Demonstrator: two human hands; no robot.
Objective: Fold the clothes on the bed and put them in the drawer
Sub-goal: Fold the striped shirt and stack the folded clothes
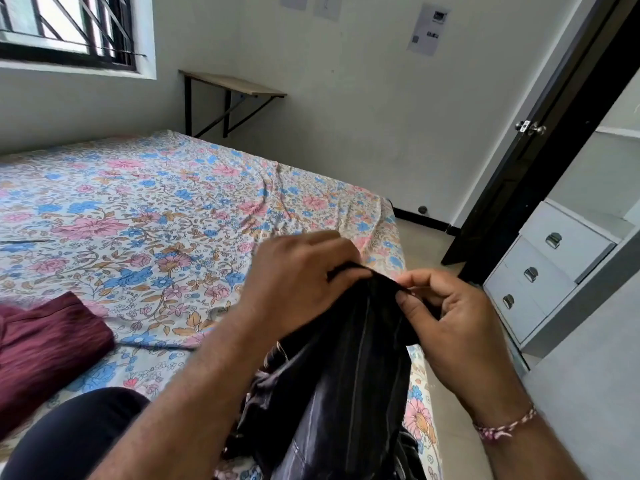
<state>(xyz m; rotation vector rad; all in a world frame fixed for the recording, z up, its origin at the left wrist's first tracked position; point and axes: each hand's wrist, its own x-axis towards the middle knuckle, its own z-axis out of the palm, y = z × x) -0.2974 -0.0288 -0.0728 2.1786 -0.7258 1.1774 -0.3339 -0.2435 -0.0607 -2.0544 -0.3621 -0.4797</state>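
Black striped garment (332,393): unfolded, held up over bed (156,202) edge, top hem pinched by left hand (298,289) and right hand (457,327). Maroon garment (45,348): apparently folded, on bed. Drawers (540,268): closed; nothing visibly stowed.

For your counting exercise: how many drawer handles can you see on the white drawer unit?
3, stacked on the drawer fronts at right: top handle, middle handle, bottom handle.

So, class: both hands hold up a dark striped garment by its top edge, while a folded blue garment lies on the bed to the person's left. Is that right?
One detail is wrong: the folded garment is maroon, not blue. The head view shows it on the floral bed while the left hand and right hand hold the dark striped garment.
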